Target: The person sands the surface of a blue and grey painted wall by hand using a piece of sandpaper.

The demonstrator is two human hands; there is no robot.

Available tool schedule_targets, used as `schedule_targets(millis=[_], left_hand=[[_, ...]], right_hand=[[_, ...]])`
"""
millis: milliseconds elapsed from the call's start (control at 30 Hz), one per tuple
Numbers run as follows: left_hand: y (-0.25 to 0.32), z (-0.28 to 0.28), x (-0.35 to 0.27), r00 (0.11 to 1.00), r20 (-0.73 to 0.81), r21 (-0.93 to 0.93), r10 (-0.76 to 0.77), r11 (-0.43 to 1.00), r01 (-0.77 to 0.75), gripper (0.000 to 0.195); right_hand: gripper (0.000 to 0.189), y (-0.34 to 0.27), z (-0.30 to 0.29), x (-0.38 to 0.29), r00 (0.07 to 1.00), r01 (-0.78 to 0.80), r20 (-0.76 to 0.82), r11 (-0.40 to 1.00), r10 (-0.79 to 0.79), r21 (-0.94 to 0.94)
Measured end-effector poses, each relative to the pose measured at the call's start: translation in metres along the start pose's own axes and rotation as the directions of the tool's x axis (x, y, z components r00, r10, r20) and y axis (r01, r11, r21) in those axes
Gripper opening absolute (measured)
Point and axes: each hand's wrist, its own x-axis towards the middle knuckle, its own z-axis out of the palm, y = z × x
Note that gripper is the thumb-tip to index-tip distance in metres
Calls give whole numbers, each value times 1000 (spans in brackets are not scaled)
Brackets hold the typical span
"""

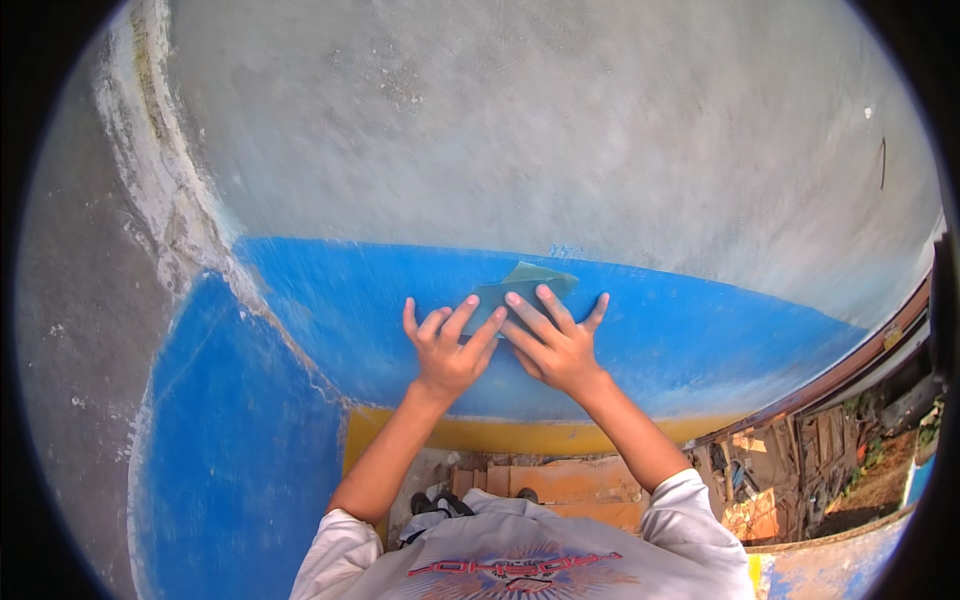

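Observation:
A thin grey-green sheet (491, 304), which looks like sandpaper, lies against the blue painted band (675, 322) of a plastered wall. Its upper edge is folded or curled away from the surface. My left hand (448, 349) presses the sheet's left part, with fingertips on it and the outermost finger on the blue paint. On the right part rest the fingers of my right hand (553, 337), spread wide, its outermost finger on the paint. The two hands almost meet in the middle. Both palms stand off the wall, and the sheet's lower portion is partly hidden by my fingers.
Grey plaster (525, 135) extends above the blue band, and a yellow strip (525, 435) runs below. To the left, a rough whitish corner seam (187, 217) meets another blue-and-grey wall (240, 435). Orange-brown boards (570, 484) lie underfoot; scrap wood (795, 457) clutters the lower right.

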Motion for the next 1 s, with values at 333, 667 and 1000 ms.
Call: schedule_targets(millis=[333, 667, 1000], left_hand=[[-12, 2, 10, 999, 23, -62, -34, 997, 35, 29], [-29, -16, 2, 882, -140, -6, -450, 891, 454, 18], [-29, -20, -32, 773, -174, 102, -611, 769, 631, 7]], right_hand=[[35, 45, -15, -40, 954, -246, -197, 966, 226, -83], [37, 47, -7, -50, 954, -225, -234, 963, 186, -150], [38, 52, -9, -48, 962, -196, -221, 970, 163, -140]])
